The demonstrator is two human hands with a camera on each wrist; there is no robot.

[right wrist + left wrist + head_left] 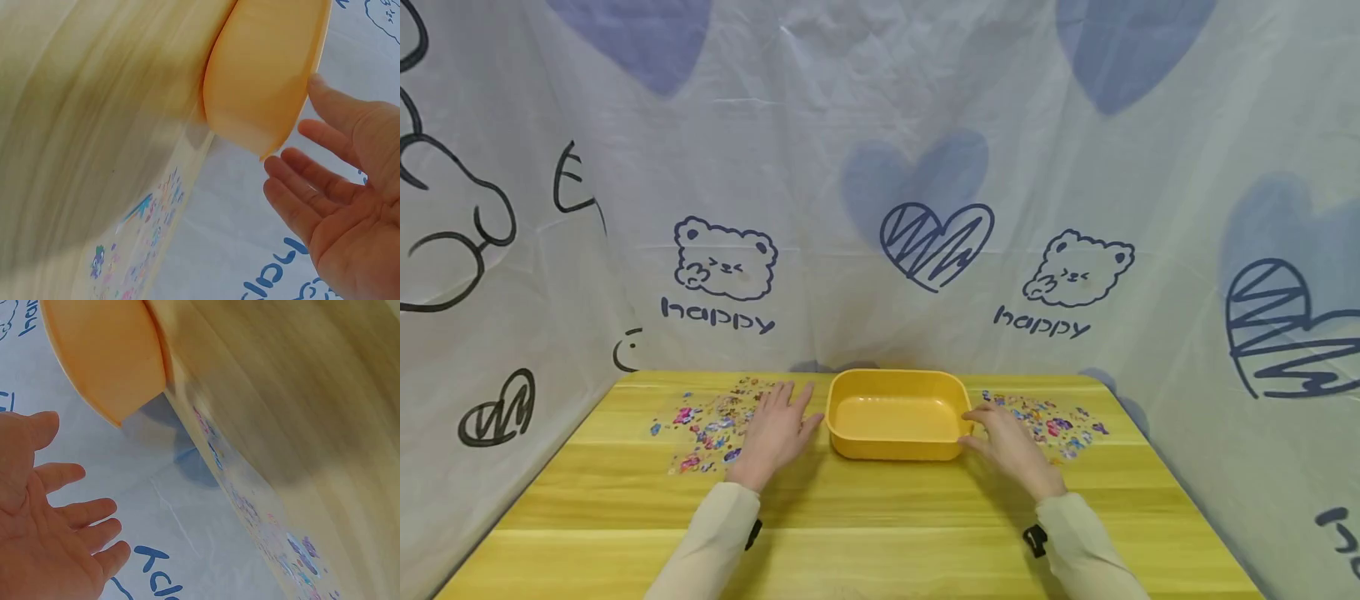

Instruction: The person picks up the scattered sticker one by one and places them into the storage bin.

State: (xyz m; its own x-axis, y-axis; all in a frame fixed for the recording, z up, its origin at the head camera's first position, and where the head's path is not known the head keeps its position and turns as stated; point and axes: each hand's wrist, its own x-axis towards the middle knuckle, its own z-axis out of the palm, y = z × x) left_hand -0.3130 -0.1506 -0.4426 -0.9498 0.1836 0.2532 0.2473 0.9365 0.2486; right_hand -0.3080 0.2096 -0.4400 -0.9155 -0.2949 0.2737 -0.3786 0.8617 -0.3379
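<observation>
A yellow rectangular plastic basin with rounded corners stands on the wooden table, its visible inside bare. My left hand hovers just left of it, fingers spread and thumb toward its wall. The left wrist view shows a gap between that hand and the basin. At the opposite end, my right hand has its fingertips right at the rim. Seen from the right wrist, the thumb touches the basin's edge, while the other fingers extend loosely beside the corner.
On the wood-grain table, a clear sheet with colourful small prints lies left of the basin, partly under the left hand. A similar printed sheet lies at the right. A white curtain with hearts and bears hangs behind the table.
</observation>
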